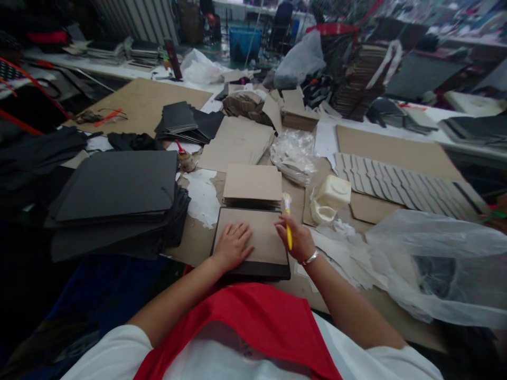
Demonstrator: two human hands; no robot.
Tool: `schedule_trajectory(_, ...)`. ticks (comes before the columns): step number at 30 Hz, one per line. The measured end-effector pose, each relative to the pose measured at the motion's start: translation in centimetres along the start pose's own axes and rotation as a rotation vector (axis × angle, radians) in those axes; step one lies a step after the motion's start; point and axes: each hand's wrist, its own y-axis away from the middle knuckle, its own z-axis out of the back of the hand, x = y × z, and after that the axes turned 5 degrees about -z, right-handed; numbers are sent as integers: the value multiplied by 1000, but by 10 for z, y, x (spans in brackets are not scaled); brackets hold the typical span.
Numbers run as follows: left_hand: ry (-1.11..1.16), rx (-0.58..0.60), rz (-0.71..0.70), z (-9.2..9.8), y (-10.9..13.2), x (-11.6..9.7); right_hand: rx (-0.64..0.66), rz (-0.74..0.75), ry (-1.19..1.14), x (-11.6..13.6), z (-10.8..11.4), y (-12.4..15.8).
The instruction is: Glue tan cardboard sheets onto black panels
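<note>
My left hand point(233, 246) lies flat, fingers spread, on a brown cardboard sheet point(261, 237). That sheet rests on a black piece point(257, 270) whose dark border shows along the front and left edges. In my right hand point(298, 241) is a brush point(289, 227) with a yellow handle, its pale bristles pointing up and away from me. The hand hovers at or beside the sheet's right edge; whether it touches cannot be told. Just beyond the sheet sits a stack of brown cardboard pieces point(252, 182). A cut-open whitish plastic container point(331, 198) stands to the right of the brush.
A tall pile of black sheets point(119, 184) occupies the left side. A small bottle with a red nozzle point(185, 157) stands behind it. Clear plastic bags point(443, 258) and paper scraps lie at right. Slatted grey strips point(404, 182) and more cardboard point(237, 140) lie farther back.
</note>
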Motion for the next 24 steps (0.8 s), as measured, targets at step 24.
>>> schedule_trajectory(24,90,-52,-158,3,4,-1,-25,-649,-716,-41,34,-18)
